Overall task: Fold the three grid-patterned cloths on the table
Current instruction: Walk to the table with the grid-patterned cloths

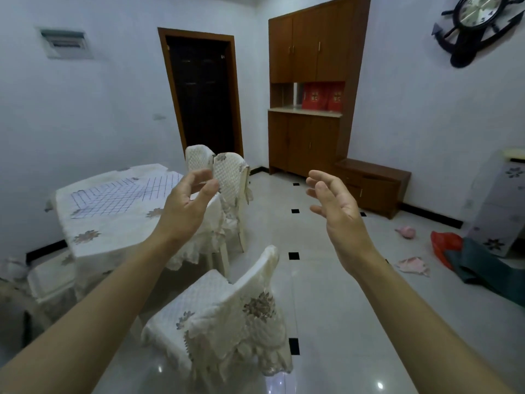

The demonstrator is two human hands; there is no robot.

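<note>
Fingers [199, 175] of the left hand [184, 200] and right hand [335, 211] curl loosely apart in mid-air, holding nothing. White cloths with dark grid lines [119, 194] lie flat on the floral-covered table [93, 237] at left. They overlap, so their count is unclear, and the left hand hides their right edge.

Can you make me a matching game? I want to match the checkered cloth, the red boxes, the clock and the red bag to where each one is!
Things
1. grid-patterned cloth
2. red boxes
3. clock
4. red plastic bag

Places
A. lying on the floor
B. hanging high on the wall
C. spread on the table
D. in the open shelf of the brown cabinet

Right pairs: 1-C, 2-D, 3-B, 4-A.
</note>
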